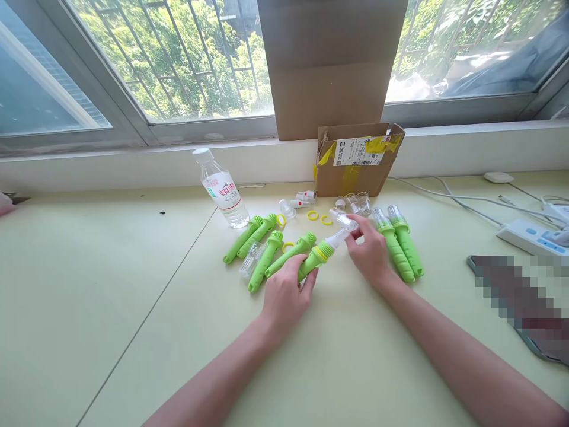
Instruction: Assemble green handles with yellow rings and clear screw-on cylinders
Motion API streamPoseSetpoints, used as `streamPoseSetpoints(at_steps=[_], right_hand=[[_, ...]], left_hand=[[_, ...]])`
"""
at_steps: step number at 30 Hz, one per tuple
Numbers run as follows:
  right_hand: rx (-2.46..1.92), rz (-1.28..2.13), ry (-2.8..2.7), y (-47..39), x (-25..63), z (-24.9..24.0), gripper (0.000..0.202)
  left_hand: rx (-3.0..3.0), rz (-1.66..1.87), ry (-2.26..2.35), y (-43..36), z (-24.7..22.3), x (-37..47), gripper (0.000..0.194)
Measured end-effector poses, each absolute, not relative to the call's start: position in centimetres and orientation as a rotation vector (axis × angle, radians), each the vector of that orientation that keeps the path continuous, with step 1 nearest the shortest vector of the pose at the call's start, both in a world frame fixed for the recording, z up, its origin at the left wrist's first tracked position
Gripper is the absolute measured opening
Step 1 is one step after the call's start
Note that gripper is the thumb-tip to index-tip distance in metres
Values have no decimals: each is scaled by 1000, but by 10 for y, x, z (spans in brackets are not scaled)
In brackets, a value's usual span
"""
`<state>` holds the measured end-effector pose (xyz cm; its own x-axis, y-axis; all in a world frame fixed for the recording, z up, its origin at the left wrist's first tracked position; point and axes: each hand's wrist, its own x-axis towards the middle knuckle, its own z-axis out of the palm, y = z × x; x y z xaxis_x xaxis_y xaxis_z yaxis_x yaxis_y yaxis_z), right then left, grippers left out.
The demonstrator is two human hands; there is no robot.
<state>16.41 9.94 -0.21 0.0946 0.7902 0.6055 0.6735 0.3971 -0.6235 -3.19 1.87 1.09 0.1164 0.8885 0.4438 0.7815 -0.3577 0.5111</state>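
Observation:
My left hand (287, 290) is closed around a green threaded flashlight-like tube (317, 256). A yellow ring sits at its threads, and a clear pointed insert (338, 238) sticks out of its end. Close by, my right hand (368, 252) pinches a clear plastic cylindrical piece (343, 219) just above the insert's tip; whether the two touch I cannot tell. Beside my left hand lie several loose green tubes, one of them this nearer tube (267, 261), with a clear ribbed cap (252, 259) among them. Two green tubes with clear caps (399, 243) rest right of my right hand.
Yellow rings (312, 215), white pieces with red marks (306, 198) and clear caps (362, 203) lie further back. A water bottle (224, 193) stands back left, a cardboard box (358, 169) by the window. Cables, a power strip (531, 236) and a blurred phone (520, 302) are right.

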Motion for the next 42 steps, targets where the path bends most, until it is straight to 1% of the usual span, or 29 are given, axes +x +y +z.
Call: streamPoseSetpoints(at_steps=[2,4,9,13,20,28,31,35,37,42], right_hand=[[-1352,183,-1470,99,166,0,27],[-1355,237,-1311,100,168,2,28],[-1217,557,-942,108,172,5,31],[-1155,613,-830,110,175,4,27],[-1108,706,-760,107,178,2,22],[-1106,703,-802,106,174,5,21],[-1125,667,-892,102,172,6,23],[-1143,606,-1206,90,163,7,26],[-1100,687,-1318,84,157,7,23],[-915,1097,-1116,82,148,10,18]], left_hand=[[2227,1061,1688,18,11,-32,18],[2222,1051,1694,18,11,-32,18],[2230,1055,1696,18,11,-32,18],[2247,1060,1689,19,10,-32,17],[2255,1047,1690,18,11,-31,18],[2301,988,1646,18,10,-31,19],[2350,964,1628,18,9,-32,18],[2383,963,1624,17,9,-31,17],[2379,967,1624,17,9,-31,17],[2371,966,1640,17,7,-32,16]])
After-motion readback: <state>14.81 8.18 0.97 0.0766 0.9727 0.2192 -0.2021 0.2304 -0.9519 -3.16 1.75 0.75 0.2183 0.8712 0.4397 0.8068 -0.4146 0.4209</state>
